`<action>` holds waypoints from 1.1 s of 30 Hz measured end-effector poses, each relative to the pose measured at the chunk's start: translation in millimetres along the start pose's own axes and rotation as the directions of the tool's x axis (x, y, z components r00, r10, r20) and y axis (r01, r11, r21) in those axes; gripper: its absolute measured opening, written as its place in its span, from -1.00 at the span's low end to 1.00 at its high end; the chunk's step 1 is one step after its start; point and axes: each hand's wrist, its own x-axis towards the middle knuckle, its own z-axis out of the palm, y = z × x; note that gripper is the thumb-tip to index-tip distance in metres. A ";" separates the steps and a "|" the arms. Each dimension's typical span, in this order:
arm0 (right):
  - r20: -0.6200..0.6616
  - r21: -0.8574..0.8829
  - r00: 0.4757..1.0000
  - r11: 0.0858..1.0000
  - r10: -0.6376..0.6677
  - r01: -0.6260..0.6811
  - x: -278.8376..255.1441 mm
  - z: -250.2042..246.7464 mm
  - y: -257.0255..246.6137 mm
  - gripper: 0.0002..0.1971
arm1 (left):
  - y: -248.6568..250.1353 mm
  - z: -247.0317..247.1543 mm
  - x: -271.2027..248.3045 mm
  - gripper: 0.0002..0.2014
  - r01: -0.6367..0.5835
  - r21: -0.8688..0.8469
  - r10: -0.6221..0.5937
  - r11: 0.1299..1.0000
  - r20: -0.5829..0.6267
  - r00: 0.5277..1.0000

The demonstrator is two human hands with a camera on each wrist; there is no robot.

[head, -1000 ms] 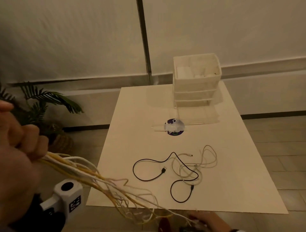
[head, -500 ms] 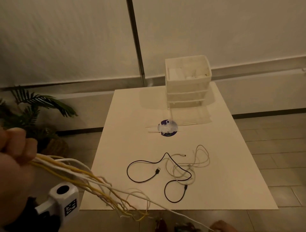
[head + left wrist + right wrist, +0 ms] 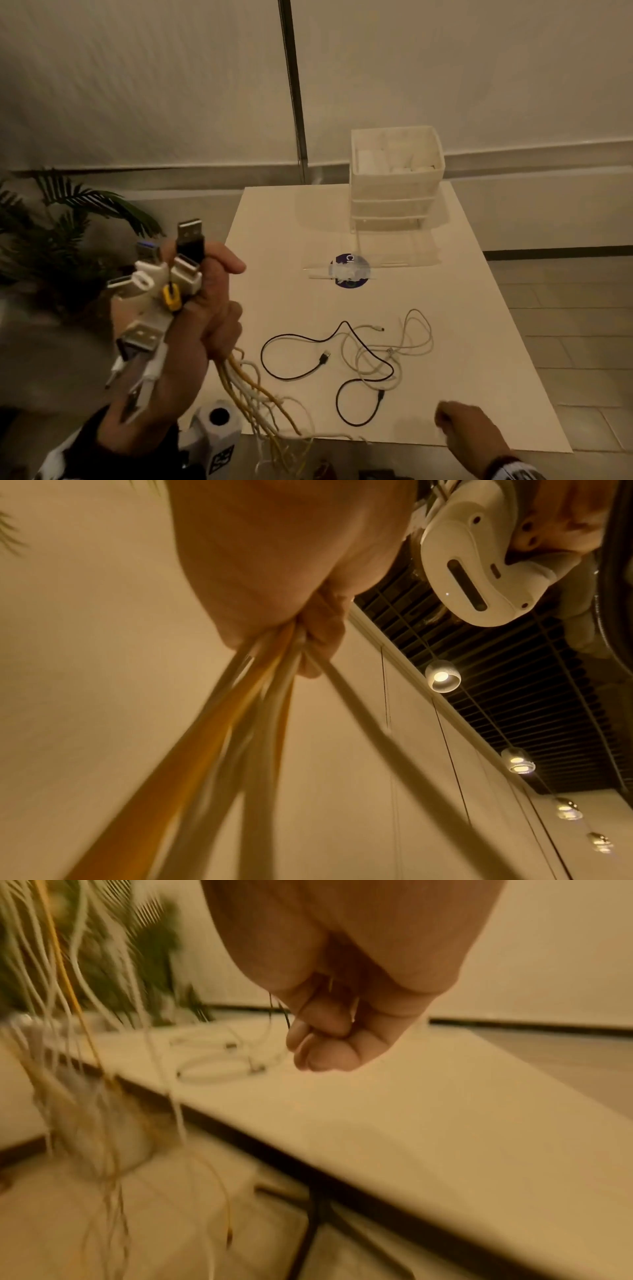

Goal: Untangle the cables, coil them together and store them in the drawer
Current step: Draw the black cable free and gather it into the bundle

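Left hand [image 3: 205, 329] has swung up and in, fisted round the cable bundle [image 3: 253, 390] with USB plugs fanned above it; right hand [image 3: 469, 431] rose over the table's [image 3: 479, 342] near edge, fingers curled, apparently empty. Black and white cables [image 3: 363, 356] lie loose mid-table, drawer unit [image 3: 397, 178] at far edge, so gathering isn't finished. Right wrist view alone shows strands dangling below the table edge.

The drawer unit [image 3: 397, 178] stands at the far end of the worktop [image 3: 479, 359], right of centre; a round sticker [image 3: 350, 271] lies just before it; nearer still, at mid-worktop, the loose cables [image 3: 359, 356] lie tangled together; the left hand [image 3: 202, 329] is raised off the worktop's left edge, its grip around a cable bundle [image 3: 253, 387] whose plugs stick up and whose strands hang past the near edge; the right hand [image 3: 469, 435] is over the near right corner; a plant [image 3: 51, 240] stands on the floor to the left.
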 end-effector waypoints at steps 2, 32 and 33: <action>-0.046 -0.042 0.960 0.961 -0.275 0.274 5.3 -11.5 -40.1 -0.78 | -14.2 0.9 3.4 -0.59 0.008 -0.014 -0.008 1.000 -0.010 1.000; -0.437 0.531 0.707 0.474 -0.556 0.702 -48.8 -194.1 -191.9 -0.69 | -67.4 25.5 69.7 -0.69 0.151 0.148 -0.179 0.977 0.199 0.964; -0.436 0.657 0.715 0.350 -0.547 0.668 -52.6 -202.1 -193.3 -0.76 | -70.3 31.4 74.2 -0.72 0.128 0.159 -0.159 0.979 0.204 0.966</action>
